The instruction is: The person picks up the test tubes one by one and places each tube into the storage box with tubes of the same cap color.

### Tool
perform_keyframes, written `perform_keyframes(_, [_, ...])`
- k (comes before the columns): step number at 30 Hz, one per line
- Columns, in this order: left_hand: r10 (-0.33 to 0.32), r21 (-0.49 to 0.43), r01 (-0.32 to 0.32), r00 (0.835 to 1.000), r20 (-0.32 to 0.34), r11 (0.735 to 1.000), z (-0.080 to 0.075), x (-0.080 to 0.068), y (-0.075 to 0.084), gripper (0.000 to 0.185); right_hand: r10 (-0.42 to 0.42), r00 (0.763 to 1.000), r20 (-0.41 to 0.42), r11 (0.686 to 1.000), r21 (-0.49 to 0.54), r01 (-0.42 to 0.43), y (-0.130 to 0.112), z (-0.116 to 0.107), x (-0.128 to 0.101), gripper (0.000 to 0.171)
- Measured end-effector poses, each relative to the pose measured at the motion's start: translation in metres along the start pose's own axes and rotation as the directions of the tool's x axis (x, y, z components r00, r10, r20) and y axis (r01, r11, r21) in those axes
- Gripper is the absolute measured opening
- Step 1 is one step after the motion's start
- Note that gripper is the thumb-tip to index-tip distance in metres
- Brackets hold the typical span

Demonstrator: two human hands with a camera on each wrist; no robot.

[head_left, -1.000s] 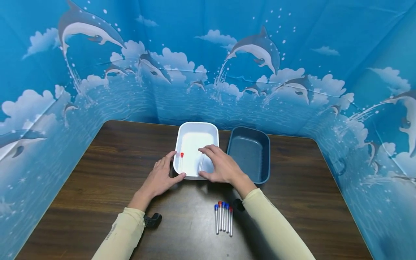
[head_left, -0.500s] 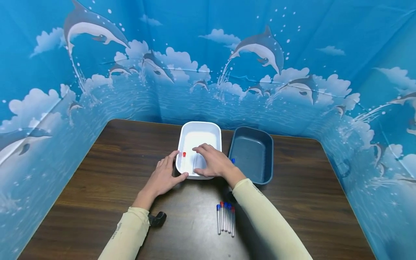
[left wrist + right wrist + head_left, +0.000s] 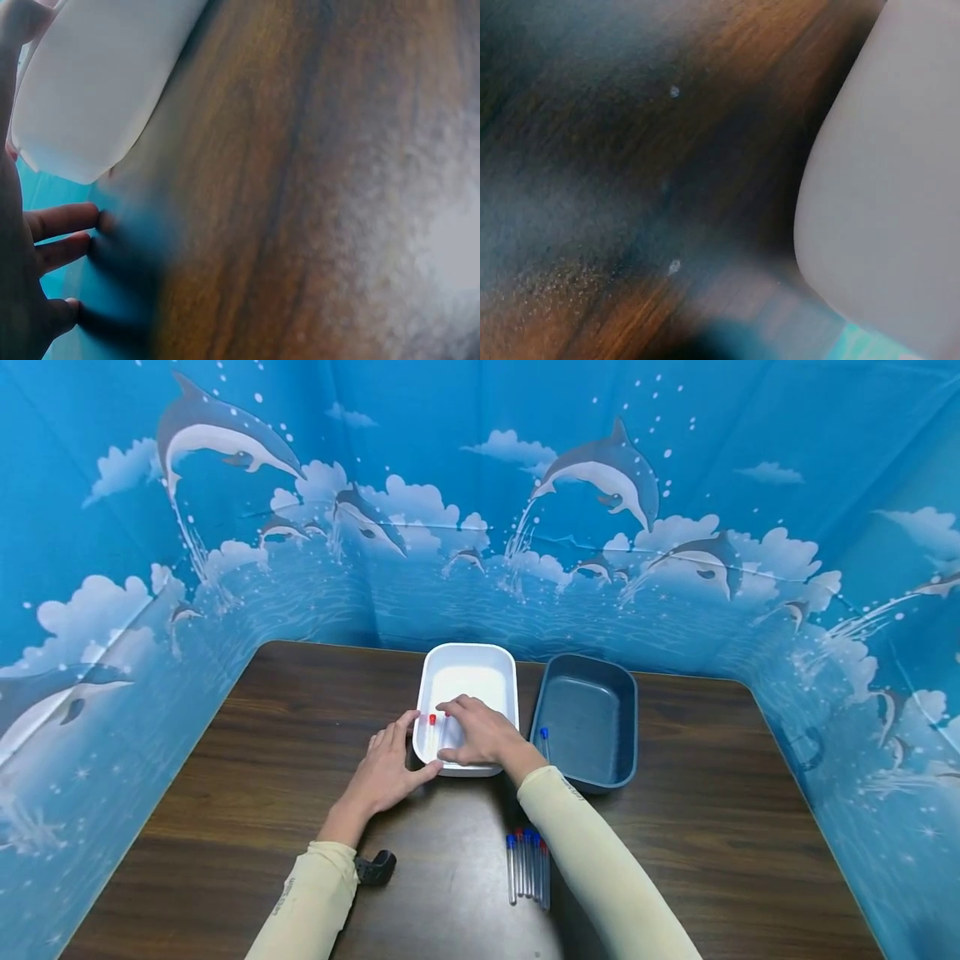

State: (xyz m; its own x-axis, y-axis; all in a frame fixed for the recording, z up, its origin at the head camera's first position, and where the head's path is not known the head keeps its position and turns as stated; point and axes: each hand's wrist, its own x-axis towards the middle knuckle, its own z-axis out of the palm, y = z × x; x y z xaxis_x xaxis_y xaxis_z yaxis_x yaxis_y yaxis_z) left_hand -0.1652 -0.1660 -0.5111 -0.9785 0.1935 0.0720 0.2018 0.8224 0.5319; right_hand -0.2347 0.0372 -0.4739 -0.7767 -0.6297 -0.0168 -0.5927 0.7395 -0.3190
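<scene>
A second red-capped tube [image 3: 447, 714] lay in the left half of the white tray [image 3: 471, 677], under the right hand [image 3: 480, 732], mostly screened by the fingers. The white tray stood by the far edge of the surface [image 3: 315, 718], a little nearer its far left corner than its far right. The right hand's grip appeared to pinch the tube lengthwise, fingertips beside the cap and thumb toward the tray's near edge; the exact contact was hidden, and the right wrist view showed only pale tray wall and wood. The left hand [image 3: 390, 768] had its grip spread, fingers along the tray's left edge and thumb at the near edge, close to the near left corner.

A first red-capped tube [image 3: 432, 720] lay just left of the held one, cap toward the far edge. In the dark tray [image 3: 592, 710], to the right, a blue-capped tube [image 3: 545, 739] leaned along the left wall. Nearer the person, a row of capped tubes [image 3: 528, 864] lay with caps toward the far edge.

The tubes looked clear, slim and stiff, so each was probably light, smooth and apt to roll; if glass, fragile as well. The cap seemed the surest place to take hold, with the thumb steadying the plain end, lightly and without any sideways bending. The tray looked light enough to slide, which made the left hand's touch useful.
</scene>
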Motion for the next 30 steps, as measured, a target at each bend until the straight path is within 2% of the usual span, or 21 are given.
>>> perform_keyframes(16, [-0.047,0.000,0.047,0.997,-0.054,0.999,0.0074,0.0033,0.0066,0.105,0.007,0.998,0.064,0.998,-0.061,-0.003,0.0027,0.0075,0.0051,0.082])
perform_keyframes(30, [-0.049,0.020,0.050,0.996,-0.078,0.999,0.0101,0.0046,0.0072,0.104,0.041,0.994,0.099,0.998,-0.048,-0.037,0.0028,0.0085,0.0064,0.088])
